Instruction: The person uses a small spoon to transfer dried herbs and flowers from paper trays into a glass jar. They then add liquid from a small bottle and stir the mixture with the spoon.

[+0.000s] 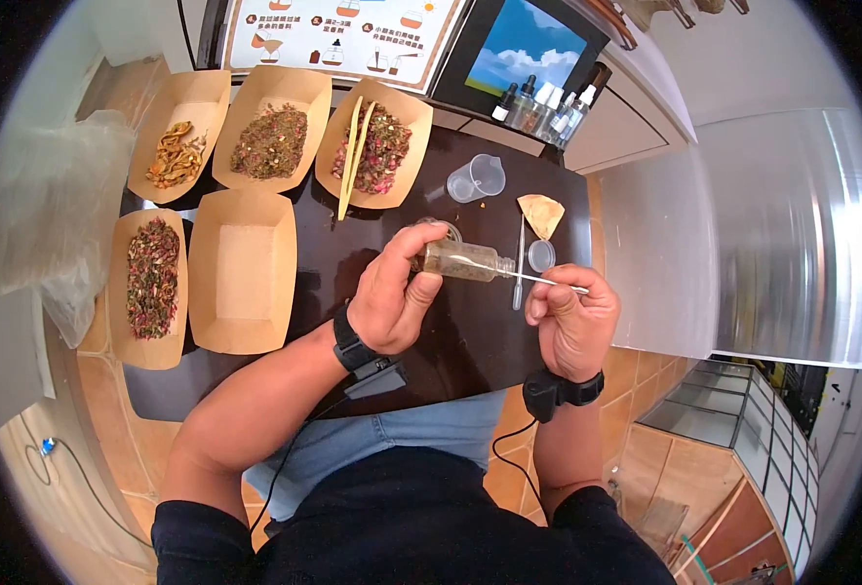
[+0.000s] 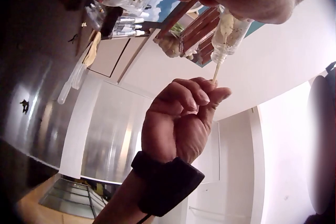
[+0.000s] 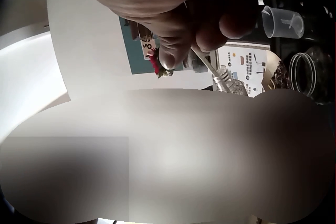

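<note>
A small clear glass bottle point(image 1: 462, 261) lies tilted nearly sideways in my left hand point(image 1: 392, 292), its neck facing right. My right hand point(image 1: 575, 317) pinches a thin pale stick point(image 1: 548, 282) whose far end goes into the bottle's mouth. In the left wrist view the stick point(image 2: 216, 71) enters the neck of the bottle point(image 2: 227, 37), with something pale inside the glass, and my right hand point(image 2: 181, 116) holds the stick's other end. The right wrist view shows the stick point(image 3: 206, 62) at the glass neck point(image 3: 226, 79). Beyond my left fingers stands an open round jar point(image 3: 303, 74).
Paper trays of dried flowers and herbs, one bare tray point(image 1: 243, 273), and tongs point(image 1: 355, 156) are at left. A plastic cup point(image 1: 477, 179), folded filter point(image 1: 541, 214), dropper point(image 1: 519, 283) and small lid point(image 1: 541, 255) lie on the dark table. Dropper bottles point(image 1: 543, 109) stand behind.
</note>
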Available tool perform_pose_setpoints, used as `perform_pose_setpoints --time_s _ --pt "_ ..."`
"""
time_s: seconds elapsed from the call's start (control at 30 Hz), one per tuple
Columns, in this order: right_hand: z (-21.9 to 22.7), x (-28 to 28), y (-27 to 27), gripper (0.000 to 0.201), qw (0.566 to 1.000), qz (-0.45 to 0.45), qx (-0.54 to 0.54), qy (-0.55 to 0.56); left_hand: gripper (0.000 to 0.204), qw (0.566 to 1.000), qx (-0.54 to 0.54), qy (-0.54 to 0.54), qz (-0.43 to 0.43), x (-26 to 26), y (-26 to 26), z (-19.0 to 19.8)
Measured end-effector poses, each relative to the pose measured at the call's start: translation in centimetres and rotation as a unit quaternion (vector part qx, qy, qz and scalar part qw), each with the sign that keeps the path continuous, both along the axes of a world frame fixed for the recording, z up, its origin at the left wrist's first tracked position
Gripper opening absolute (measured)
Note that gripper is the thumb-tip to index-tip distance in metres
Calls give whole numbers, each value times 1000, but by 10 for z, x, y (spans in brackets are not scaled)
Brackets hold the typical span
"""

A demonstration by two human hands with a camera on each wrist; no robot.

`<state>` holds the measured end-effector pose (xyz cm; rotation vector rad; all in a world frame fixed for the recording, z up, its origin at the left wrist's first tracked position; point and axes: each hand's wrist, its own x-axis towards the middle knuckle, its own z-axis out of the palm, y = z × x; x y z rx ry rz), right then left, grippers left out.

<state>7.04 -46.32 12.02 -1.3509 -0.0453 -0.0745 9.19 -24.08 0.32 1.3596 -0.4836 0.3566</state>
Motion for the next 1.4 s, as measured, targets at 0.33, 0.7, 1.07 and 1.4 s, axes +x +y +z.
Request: perform_pose_setpoints --time_s 0.33,0.7,1.07,1.4 --pt "2 1 9 20 998 39 8 -53 45 1000 -6 -3 -6 0 -1 -2" --pt "1 2 9 19 998 26 -29 -49 45 1000 3 -17 -6 1 1 3" --pt "-5 2 11 21 999 21 -26 -28 48 998 52 1 -19 1 8 9" --pt "-5 2 10 20 1000 22 -10 -16 48 998 61 -6 -15 1 8 9"
